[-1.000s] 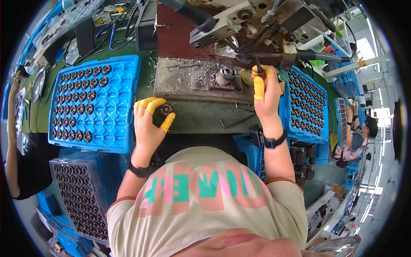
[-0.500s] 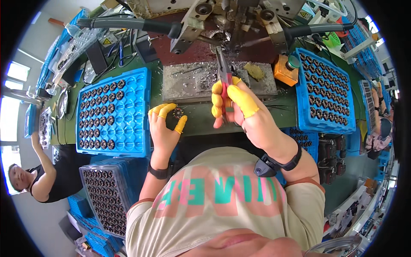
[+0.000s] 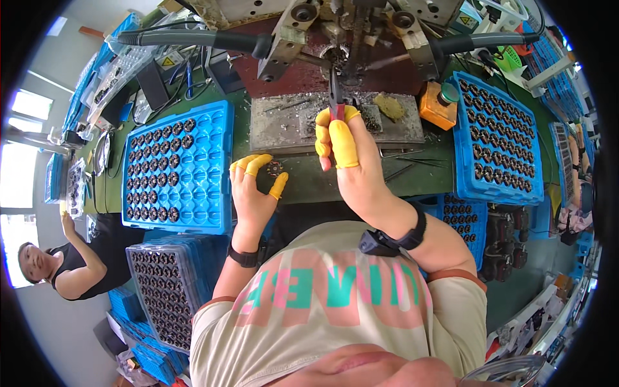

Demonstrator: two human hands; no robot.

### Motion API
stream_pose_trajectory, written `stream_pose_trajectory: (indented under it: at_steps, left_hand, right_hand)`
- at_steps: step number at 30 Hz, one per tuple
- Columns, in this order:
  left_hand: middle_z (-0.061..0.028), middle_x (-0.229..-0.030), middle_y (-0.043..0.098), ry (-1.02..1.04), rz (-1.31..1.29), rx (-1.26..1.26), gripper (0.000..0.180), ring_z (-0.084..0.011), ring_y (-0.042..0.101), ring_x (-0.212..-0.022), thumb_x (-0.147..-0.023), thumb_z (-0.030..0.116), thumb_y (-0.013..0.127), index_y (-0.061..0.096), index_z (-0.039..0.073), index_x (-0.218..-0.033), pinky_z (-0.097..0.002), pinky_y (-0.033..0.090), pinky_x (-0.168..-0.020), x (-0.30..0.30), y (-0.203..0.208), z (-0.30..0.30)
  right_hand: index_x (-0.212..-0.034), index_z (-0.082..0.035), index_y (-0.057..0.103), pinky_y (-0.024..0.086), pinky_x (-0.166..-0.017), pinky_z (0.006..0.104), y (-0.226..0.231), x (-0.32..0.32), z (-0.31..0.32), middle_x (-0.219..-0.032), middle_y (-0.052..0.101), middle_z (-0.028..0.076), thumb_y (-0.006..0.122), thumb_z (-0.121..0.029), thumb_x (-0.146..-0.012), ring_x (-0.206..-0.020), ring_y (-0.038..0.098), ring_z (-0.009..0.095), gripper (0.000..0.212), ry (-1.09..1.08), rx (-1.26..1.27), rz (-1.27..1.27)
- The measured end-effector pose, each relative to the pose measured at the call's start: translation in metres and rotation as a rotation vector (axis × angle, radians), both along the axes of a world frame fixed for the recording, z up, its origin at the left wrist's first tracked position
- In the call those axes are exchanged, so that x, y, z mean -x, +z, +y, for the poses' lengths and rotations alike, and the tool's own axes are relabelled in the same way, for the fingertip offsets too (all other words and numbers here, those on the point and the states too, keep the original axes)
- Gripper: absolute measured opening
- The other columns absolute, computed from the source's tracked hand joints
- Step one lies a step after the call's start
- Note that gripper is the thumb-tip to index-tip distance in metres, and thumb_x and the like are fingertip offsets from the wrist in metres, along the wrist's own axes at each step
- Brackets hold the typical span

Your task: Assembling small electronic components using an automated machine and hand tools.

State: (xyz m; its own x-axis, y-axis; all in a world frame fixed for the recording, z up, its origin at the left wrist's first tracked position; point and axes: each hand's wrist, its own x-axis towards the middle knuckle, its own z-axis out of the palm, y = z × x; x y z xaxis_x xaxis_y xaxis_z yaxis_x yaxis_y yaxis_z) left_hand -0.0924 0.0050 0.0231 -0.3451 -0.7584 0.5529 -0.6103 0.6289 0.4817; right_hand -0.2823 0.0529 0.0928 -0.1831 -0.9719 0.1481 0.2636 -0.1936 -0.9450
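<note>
Yellow finger cots cover several fingertips on both hands. My right hand [image 3: 351, 155] is closed round the handles of red-handled pliers [image 3: 335, 95]. Their dark jaws point away from me, up at the metal fixture [image 3: 335, 55] of the machine; whether they grip something there is hard to make out. My left hand [image 3: 251, 193] rests on the green bench with thumb and fingers apart. Beside its fingertips lies a small round part [image 3: 275, 169] with dark and pinkish bits; contact with it is unclear.
A metal block [image 3: 274, 132] strewn with shavings lies under the pliers. Blue trays of round black parts stand left [image 3: 213, 206] and right [image 3: 461, 174]. An orange container [image 3: 436, 111] stands near the right tray. Tweezers [image 3: 400, 173] lie near the bench front. A person [image 3: 80, 264] sits far left.
My right hand has turned, its wrist swinging left, and the handles are now mostly covered. The pliers stand more upright in view. My left hand keeps its pose. The other person's arm has dropped.
</note>
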Motion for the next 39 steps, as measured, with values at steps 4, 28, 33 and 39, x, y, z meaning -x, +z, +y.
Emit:
stream_pose_trajectory:
  at_steps: [4, 28, 33, 39]
  left_hand:
    - [-0.0122, -0.101, 0.061, -0.003, 0.008, -0.015, 0.042, -0.0344, 0.054, -0.097, -0.066, 0.008, 0.082, 0.063, 0.005, -0.104, -0.0411, 0.045, -0.087, 0.001, 0.0, -0.001]
    - [-0.0111, -0.104, 0.061, 0.018, 0.052, -0.003, 0.043, -0.0342, 0.054, -0.098, -0.066, 0.011, 0.083, 0.063, 0.007, -0.104, -0.0411, 0.044, -0.087, -0.001, -0.004, 0.0]
    - [-0.0099, -0.104, 0.061, 0.037, 0.022, -0.019, 0.042, -0.0344, 0.054, -0.098, -0.066, 0.014, 0.084, 0.064, 0.007, -0.103, -0.0417, 0.043, -0.088, 0.003, -0.003, 0.002]
    - [-0.0096, -0.105, 0.061, 0.03, 0.033, -0.002, 0.043, -0.0337, 0.054, -0.099, -0.066, 0.014, 0.084, 0.064, 0.008, -0.104, -0.0416, 0.042, -0.089, 0.0, -0.006, 0.002]
  right_hand:
    - [-0.111, -0.002, 0.051, 0.042, -0.061, 0.0254, -0.018, -0.004, -0.014, -0.084, 0.056, 0.004, 0.045, -0.019, -0.103, -0.069, 0.051, 0.01, 0.02, -0.137, 0.151, 0.141]
    - [-0.113, -0.007, 0.061, 0.039, -0.088, 0.0464, -0.015, 0.087, 0.029, -0.114, 0.055, 0.012, 0.069, -0.031, -0.085, -0.107, 0.05, 0.034, 0.037, -0.717, 0.133, 1.527]
    - [-0.107, -0.006, 0.063, 0.04, -0.084, 0.0481, -0.036, 0.122, 0.008, -0.104, 0.055, 0.014, 0.069, -0.03, -0.087, -0.101, 0.052, 0.037, 0.032, -0.79, -0.01, 1.652]
    - [-0.102, -0.007, 0.063, 0.041, -0.082, 0.0497, -0.037, 0.114, 0.006, -0.103, 0.056, 0.014, 0.071, -0.029, -0.084, -0.1, 0.053, 0.039, 0.029, -0.779, -0.042, 1.505]
